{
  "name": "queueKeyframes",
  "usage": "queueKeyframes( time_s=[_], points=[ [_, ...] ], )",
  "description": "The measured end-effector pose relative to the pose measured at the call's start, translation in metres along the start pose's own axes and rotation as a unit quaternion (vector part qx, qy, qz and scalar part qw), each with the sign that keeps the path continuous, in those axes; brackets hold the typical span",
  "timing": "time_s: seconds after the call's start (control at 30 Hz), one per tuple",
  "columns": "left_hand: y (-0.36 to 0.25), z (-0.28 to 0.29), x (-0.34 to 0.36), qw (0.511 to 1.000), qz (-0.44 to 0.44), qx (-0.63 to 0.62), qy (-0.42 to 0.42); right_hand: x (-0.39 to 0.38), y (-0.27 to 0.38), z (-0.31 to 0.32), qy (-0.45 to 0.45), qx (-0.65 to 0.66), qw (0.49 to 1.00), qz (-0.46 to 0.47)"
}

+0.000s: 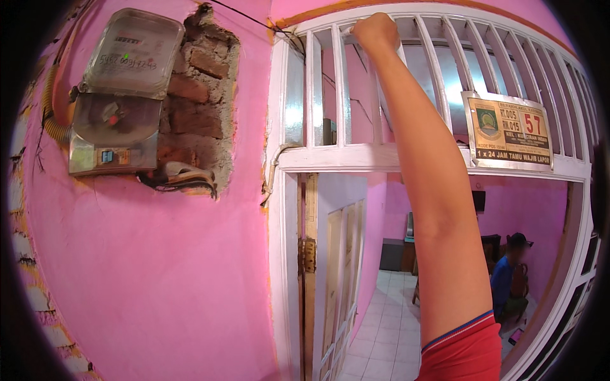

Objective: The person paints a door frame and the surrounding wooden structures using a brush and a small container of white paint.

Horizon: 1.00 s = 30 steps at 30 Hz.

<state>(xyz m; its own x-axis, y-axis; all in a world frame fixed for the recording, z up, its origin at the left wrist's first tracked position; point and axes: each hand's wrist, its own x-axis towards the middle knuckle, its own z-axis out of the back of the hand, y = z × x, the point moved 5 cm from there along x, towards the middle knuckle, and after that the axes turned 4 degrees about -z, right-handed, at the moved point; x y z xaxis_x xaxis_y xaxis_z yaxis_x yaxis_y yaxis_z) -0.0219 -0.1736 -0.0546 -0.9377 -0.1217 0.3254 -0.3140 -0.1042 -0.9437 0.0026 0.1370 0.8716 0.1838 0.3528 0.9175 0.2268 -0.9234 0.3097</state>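
Note:
My right hand (377, 33) is raised high at the top of the white slatted transom (346, 159) over a doorway. The arm reaches up from the lower right in a red sleeve. Its fingers are curled closed beside an upright white slat (341, 89), close under the frame's top rail. Whatever lies inside the fingers is too small or hidden to make out. My left hand is out of view. A rectangular gold-coloured plate (508, 130) is fixed across the slats, to the right of my forearm.
An electricity meter (121, 95) with a clear cover hangs on the pink wall (159, 273), beside exposed brick (197, 89). Below the transom, a panelled door (340, 273) stands open into a tiled room. A person in blue (505, 276) with a dark cap sits inside.

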Motion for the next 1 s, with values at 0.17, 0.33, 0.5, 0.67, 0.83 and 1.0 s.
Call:
queueKeyframes(
  time_s=[0.17, 0.33, 0.5, 0.67, 0.83, 1.0],
  points=[
    [0.052, 0.008, -0.002, 0.996, 0.009, -0.088, -0.025, 0.008, 0.004, -0.006, 0.024, -0.053, 0.997, 0.052],
    [0.041, 0.000, -0.003, 0.995, 0.045, -0.090, -0.011, 0.036, 0.002, -0.019, 0.039, -0.153, 0.974, 0.162],
    [-0.024, 0.011, 0.000, 0.999, -0.005, 0.048, 0.000, 0.028, 0.009, -0.038, 0.033, -0.209, 0.954, 0.214],
    [-0.023, 0.008, 0.007, 0.998, 0.016, 0.067, 0.003, 0.033, 0.009, -0.046, 0.032, -0.224, 0.946, 0.234],
    [-0.005, 0.007, 0.010, 0.999, 0.007, 0.048, 0.009, 0.038, 0.017, -0.035, -0.006, -0.170, 0.946, 0.275],
    [-0.019, 0.008, 0.017, 0.999, 0.004, 0.038, 0.015, 0.036, 0.017, -0.034, 0.022, -0.196, 0.937, 0.288]
  ],
)
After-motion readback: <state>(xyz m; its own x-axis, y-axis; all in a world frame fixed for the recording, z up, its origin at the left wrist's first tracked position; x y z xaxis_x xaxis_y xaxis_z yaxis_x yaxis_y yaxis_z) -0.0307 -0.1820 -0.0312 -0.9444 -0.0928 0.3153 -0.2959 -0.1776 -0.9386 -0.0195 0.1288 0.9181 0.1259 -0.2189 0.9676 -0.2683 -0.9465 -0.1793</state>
